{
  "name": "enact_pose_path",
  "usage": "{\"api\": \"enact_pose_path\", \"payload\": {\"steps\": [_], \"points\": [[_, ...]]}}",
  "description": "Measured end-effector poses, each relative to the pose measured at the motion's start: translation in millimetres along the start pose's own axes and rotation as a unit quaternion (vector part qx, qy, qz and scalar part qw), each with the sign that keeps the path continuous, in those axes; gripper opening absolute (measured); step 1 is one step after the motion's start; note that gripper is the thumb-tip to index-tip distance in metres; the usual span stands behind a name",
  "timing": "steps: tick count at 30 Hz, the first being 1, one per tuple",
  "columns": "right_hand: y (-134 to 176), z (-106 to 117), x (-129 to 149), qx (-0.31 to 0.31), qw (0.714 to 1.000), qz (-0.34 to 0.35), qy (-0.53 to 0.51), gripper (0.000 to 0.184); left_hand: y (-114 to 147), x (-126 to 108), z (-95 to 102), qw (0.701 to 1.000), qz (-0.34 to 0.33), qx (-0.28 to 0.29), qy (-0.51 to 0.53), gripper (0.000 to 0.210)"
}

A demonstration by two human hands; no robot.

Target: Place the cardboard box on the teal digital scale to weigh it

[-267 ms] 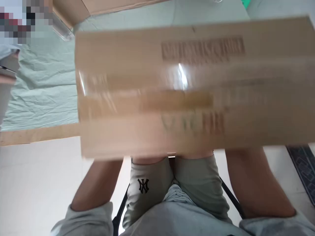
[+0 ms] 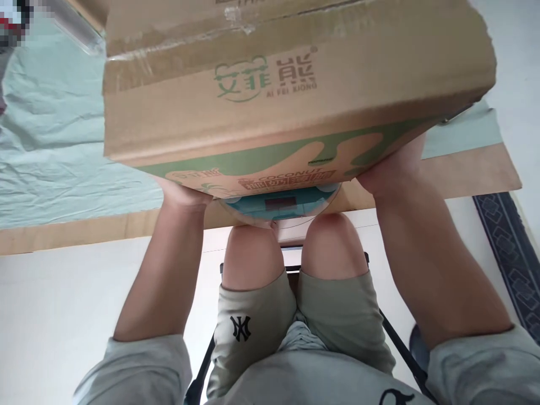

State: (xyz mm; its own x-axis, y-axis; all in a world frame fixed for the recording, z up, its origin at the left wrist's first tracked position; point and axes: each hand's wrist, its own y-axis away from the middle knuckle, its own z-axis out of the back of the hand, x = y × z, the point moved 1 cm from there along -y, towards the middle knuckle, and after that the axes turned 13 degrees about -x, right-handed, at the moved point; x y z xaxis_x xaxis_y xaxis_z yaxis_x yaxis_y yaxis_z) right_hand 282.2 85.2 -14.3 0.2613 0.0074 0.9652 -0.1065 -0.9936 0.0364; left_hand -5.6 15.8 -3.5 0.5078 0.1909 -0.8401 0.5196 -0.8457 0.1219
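Nearest the camera sit the person's own lap and knees (image 2: 291, 247), in grey-green shorts (image 2: 261, 326) with a small black logo, on a dark-framed seat over a pale floor (image 2: 50, 315). A patterned dark rug (image 2: 512, 259) runs along the floor at the right edge.

Both bare forearms rise from grey sleeves to a large cardboard box (image 2: 295, 95), held up above the knees and tilted so that its underside faces the camera. The left hand (image 2: 183, 194) presses against the box's lower face near the left corner; the right hand (image 2: 394, 169) does the same near the right corner. The fingers of both hands are hidden behind the cardboard, so how far they curl around it cannot be told; only the heels of the palms show, flat against the box.

The box blocks most of the view ahead. It is shut, with clear tape along its upper seam, green lettering on the side and green and teal print on the lower face; its contents cannot be seen.

Beyond it lies a pale green cloth (image 2: 63, 163), creased, spread over a wooden table (image 2: 84, 230) whose edge shows on both sides of the arms.
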Motion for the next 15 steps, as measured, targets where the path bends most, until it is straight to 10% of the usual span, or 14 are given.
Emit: {"api": "enact_pose_path", "payload": {"steps": [9, 15], "points": [[11.8, -37.2, 1.1, -0.020, 0.996, -0.079, -0.028, 0.020, -28.2, 3.6, 14.5, 0.999, 0.043, 0.027, 0.012, 0.094], [76.4, 17.7, 19.6, -0.125, 0.986, 0.107, -0.034, 0.032, 42.2, -19.8, 47.7, 0.975, -0.212, -0.061, -0.018, 0.008]]}}
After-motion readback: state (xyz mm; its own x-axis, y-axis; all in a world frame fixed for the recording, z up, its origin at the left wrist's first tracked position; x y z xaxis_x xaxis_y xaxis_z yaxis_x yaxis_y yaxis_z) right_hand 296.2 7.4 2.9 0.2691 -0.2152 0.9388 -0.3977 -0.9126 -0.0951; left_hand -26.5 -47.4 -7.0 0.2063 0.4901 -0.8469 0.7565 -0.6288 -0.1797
